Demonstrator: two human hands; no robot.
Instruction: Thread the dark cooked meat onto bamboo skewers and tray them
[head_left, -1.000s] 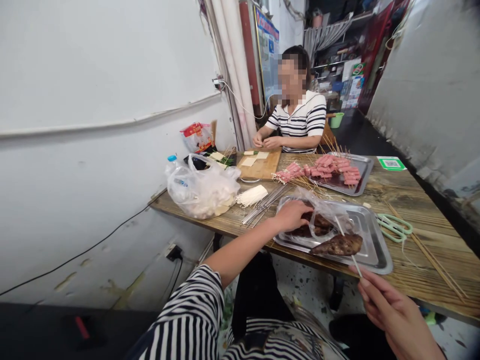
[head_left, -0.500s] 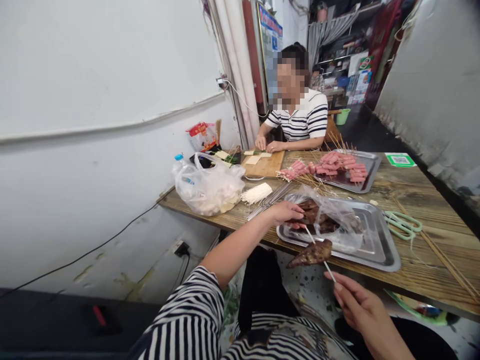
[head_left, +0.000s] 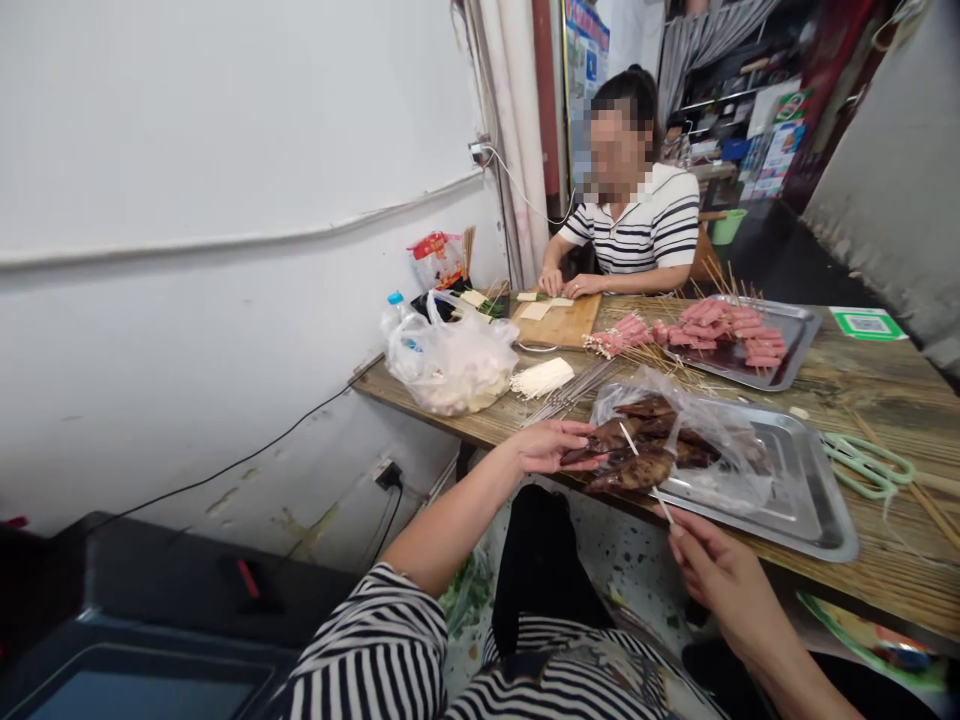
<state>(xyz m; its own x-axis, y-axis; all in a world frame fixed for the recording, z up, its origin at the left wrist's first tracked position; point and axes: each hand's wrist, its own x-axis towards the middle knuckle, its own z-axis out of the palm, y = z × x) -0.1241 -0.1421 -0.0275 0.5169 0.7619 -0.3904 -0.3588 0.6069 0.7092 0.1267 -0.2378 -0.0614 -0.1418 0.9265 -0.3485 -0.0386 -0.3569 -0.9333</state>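
Note:
A pale skewer [head_left: 663,504] is pinched between the thumb and fingers of my right hand [head_left: 716,565]. It runs through a dark brown piece of meat [head_left: 634,472], and its tip sticks out beyond. My left hand [head_left: 555,446] is closed on a second dark brown piece of meat [head_left: 609,440], just behind the skewered one. More brown pieces [head_left: 686,452] lie in a clear plastic bag [head_left: 739,475], which rests on a metal tray [head_left: 825,510] by the table's near edge.
Pink skewered rolls [head_left: 724,325] fill a second tray [head_left: 799,345]. Green-handled scissors [head_left: 866,465] lie at right. Metal skewers [head_left: 574,390], white enoki mushrooms [head_left: 541,378] and a full plastic bag [head_left: 454,360] are at left. Across the table, a person's hands [head_left: 566,284] work over a cutting board [head_left: 574,325].
My left hand has taken hold of a second piece of meat and brought it toward the skewered one. The skewered piece has risen nearer the tray. The view has swung left.

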